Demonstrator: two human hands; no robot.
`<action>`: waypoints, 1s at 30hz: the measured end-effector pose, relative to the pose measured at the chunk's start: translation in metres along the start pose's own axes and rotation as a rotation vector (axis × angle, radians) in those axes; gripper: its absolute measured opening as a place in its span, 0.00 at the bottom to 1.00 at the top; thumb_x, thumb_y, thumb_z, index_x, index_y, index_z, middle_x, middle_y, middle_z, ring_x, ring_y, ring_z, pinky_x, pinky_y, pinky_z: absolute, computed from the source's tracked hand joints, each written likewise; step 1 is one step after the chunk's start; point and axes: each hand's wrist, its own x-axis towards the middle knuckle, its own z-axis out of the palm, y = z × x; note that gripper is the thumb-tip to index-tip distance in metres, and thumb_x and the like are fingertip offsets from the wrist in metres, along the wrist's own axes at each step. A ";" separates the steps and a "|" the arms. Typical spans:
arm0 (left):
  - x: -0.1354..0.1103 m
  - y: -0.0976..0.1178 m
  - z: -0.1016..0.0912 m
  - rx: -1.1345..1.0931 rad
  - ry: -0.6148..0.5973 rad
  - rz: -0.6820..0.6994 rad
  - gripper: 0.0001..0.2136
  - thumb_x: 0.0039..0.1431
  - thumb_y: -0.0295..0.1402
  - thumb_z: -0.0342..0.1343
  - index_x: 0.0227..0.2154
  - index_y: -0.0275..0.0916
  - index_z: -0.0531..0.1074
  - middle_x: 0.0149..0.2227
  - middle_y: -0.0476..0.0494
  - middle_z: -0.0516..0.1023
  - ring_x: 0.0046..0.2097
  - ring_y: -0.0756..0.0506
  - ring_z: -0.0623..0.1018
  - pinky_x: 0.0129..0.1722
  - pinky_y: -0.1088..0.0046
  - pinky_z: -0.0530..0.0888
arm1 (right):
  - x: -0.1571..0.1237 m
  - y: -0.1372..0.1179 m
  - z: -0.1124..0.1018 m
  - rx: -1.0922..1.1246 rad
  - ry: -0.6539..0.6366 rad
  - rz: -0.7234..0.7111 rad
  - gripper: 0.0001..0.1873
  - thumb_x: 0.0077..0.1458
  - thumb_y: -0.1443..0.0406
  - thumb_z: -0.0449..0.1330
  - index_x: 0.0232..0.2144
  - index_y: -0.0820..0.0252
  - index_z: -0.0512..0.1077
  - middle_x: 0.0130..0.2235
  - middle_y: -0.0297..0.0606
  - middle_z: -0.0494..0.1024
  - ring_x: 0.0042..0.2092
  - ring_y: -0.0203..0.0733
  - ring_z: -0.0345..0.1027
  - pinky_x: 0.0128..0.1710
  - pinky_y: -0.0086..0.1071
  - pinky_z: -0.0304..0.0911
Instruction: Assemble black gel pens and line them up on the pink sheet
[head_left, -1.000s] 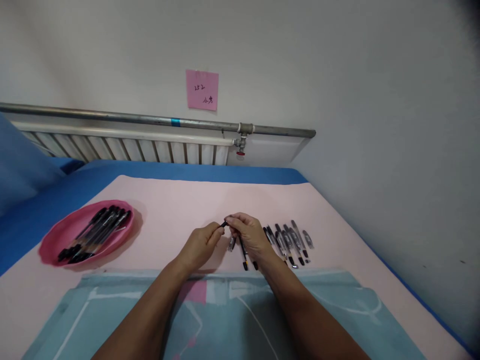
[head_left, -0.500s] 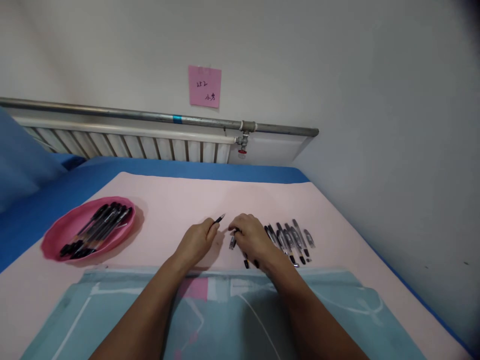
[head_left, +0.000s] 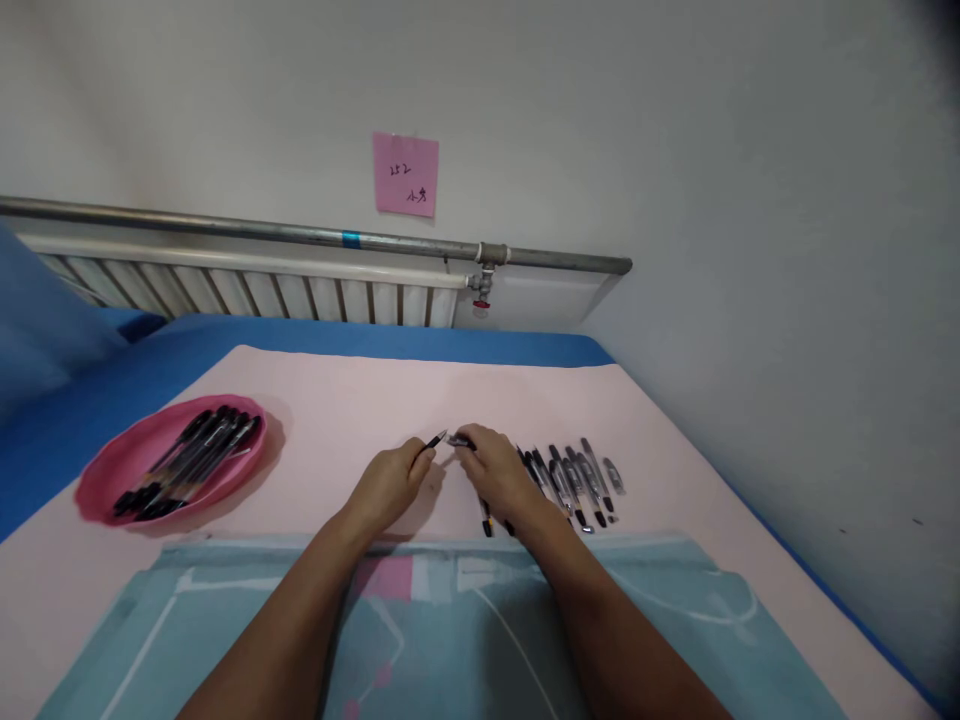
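Pen [head_left: 433, 441]: tip bared, grasped in the left hand [head_left: 390, 483] over the pink sheet [head_left: 337, 400]
Cap [head_left: 460, 441]: pinched by the right hand [head_left: 499, 472], near the pen
Pink bowl [head_left: 97, 487]: bundle of black-ended pens [head_left: 193, 462]

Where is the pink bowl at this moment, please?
In the head view, the pink bowl is on the left side of the pale pink sheet, to the left of the left hand, with black pens lying in it.
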 end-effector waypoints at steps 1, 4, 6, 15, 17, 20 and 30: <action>0.000 0.000 0.000 -0.004 -0.005 0.002 0.15 0.60 0.38 0.38 0.33 0.39 0.68 0.27 0.45 0.75 0.29 0.47 0.72 0.29 0.75 0.61 | 0.001 0.002 -0.002 0.107 0.060 0.041 0.09 0.53 0.67 0.50 0.36 0.59 0.68 0.36 0.38 0.74 0.38 0.40 0.64 0.38 0.32 0.55; -0.001 -0.001 0.000 -0.001 -0.027 0.011 0.15 0.60 0.39 0.38 0.34 0.40 0.68 0.28 0.45 0.75 0.30 0.47 0.73 0.29 0.75 0.62 | 0.003 0.008 -0.005 0.337 0.158 0.099 0.09 0.51 0.66 0.52 0.35 0.57 0.69 0.37 0.36 0.74 0.38 0.39 0.65 0.38 0.31 0.58; -0.001 -0.001 0.000 0.013 -0.043 0.027 0.15 0.60 0.39 0.38 0.34 0.40 0.68 0.28 0.45 0.75 0.29 0.47 0.72 0.29 0.75 0.61 | 0.004 0.010 -0.006 0.373 0.153 0.082 0.10 0.49 0.66 0.52 0.35 0.56 0.70 0.37 0.36 0.74 0.39 0.39 0.65 0.39 0.32 0.58; -0.002 0.001 -0.002 0.015 -0.076 0.045 0.15 0.60 0.39 0.38 0.33 0.40 0.68 0.26 0.46 0.73 0.28 0.48 0.71 0.28 0.76 0.60 | 0.002 0.013 -0.014 0.247 0.151 0.002 0.12 0.48 0.70 0.52 0.35 0.56 0.70 0.37 0.37 0.72 0.39 0.39 0.65 0.39 0.33 0.59; -0.003 0.001 -0.002 0.023 -0.081 0.052 0.15 0.60 0.39 0.38 0.32 0.40 0.68 0.25 0.47 0.72 0.27 0.48 0.70 0.27 0.76 0.59 | 0.001 0.013 -0.015 0.224 0.116 -0.030 0.12 0.49 0.71 0.51 0.35 0.57 0.70 0.37 0.37 0.72 0.39 0.38 0.65 0.40 0.33 0.59; -0.003 0.001 -0.002 0.029 -0.088 0.073 0.15 0.60 0.39 0.38 0.31 0.40 0.67 0.23 0.47 0.71 0.26 0.48 0.69 0.26 0.76 0.58 | 0.001 0.011 -0.016 0.213 0.062 -0.060 0.12 0.48 0.72 0.52 0.35 0.57 0.70 0.36 0.38 0.72 0.39 0.38 0.64 0.40 0.33 0.59; -0.003 0.003 -0.001 -0.062 -0.148 0.075 0.13 0.58 0.41 0.42 0.33 0.39 0.68 0.27 0.46 0.74 0.28 0.48 0.71 0.27 0.76 0.61 | 0.003 -0.002 0.000 0.893 0.115 0.317 0.13 0.45 0.64 0.57 0.36 0.58 0.68 0.34 0.36 0.73 0.30 0.34 0.66 0.28 0.28 0.61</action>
